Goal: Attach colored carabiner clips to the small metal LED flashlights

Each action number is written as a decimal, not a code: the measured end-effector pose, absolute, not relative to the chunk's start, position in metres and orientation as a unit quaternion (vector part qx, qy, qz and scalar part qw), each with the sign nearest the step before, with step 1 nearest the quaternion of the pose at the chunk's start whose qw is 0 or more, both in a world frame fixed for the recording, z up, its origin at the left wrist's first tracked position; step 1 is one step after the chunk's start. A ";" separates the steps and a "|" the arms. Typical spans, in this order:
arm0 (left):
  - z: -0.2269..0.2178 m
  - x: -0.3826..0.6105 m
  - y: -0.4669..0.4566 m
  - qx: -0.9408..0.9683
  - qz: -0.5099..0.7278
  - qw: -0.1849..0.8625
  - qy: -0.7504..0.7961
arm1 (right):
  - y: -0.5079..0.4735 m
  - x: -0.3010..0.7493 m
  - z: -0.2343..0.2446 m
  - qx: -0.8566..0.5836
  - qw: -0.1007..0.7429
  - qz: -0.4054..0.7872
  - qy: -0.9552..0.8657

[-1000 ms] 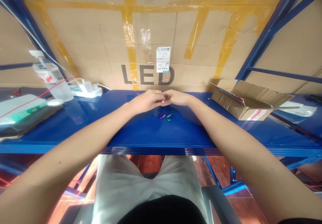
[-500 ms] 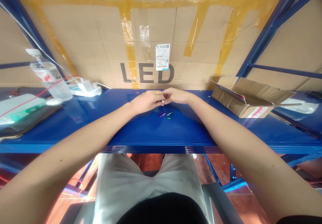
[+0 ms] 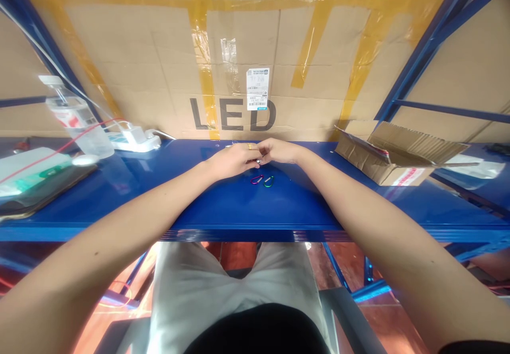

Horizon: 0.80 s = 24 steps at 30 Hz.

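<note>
While the left hand (image 3: 237, 158) and right hand (image 3: 281, 151) meet at the fingertips over the blue metal table (image 3: 255, 210), a tiny shiny object (image 3: 258, 161) shows between them; fingers mask its shape, can't tell which hand pinches it. Purple metal carabiner (image 3: 255, 183) and green metal carabiner (image 3: 269, 186) lie just below, untouched. Looks mid-step: tiny object not set down, remainder can't be judged. Text: black "LED" on the taped brown cardboard wall (image 3: 171, 51), D partly covered by a white barcode label (image 3: 257, 89), print too small. Clear plastic bottle (image 3: 79, 123): red-white label, unreadable.
</note>
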<state>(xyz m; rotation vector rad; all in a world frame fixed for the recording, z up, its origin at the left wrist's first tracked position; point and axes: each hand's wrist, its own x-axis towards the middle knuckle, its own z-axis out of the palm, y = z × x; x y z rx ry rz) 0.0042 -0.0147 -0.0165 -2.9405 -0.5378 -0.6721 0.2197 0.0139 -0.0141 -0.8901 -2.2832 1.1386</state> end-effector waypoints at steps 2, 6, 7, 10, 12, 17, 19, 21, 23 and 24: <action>-0.017 0.005 -0.015 -0.959 -0.217 0.042 -0.177 | 0.014 0.219 -0.015 -0.322 0.218 0.412 -0.824; -0.018 0.004 -0.015 -0.958 -0.210 0.060 -0.188 | 0.013 0.221 -0.010 -0.338 0.212 0.396 -0.827; -0.018 0.004 -0.015 -0.957 -0.205 0.063 -0.196 | 0.012 0.222 -0.008 -0.346 0.210 0.385 -0.829; -0.020 0.003 -0.015 -0.952 -0.191 0.050 -0.235 | 0.008 0.227 0.002 -0.373 0.206 0.338 -0.839; -0.022 0.003 -0.014 -0.946 -0.187 0.028 -0.265 | 0.005 0.229 0.007 -0.378 0.199 0.319 -0.846; -0.024 0.005 -0.016 -0.935 -0.184 -0.012 -0.302 | 0.003 0.228 0.008 -0.383 0.187 0.307 -0.851; -0.023 0.006 -0.018 -0.930 -0.186 -0.020 -0.318 | 0.005 0.228 0.005 -0.377 0.192 0.322 -0.847; -0.022 0.007 -0.019 -0.924 -0.186 -0.021 -0.333 | 0.006 0.228 0.003 -0.371 0.203 0.350 -0.836; -0.021 0.007 -0.020 -0.922 -0.190 -0.018 -0.338 | 0.008 0.230 0.001 -0.366 0.218 0.386 -0.818; -0.021 0.006 -0.020 -0.921 -0.195 -0.015 -0.336 | 0.008 0.230 0.000 -0.363 0.228 0.405 -0.807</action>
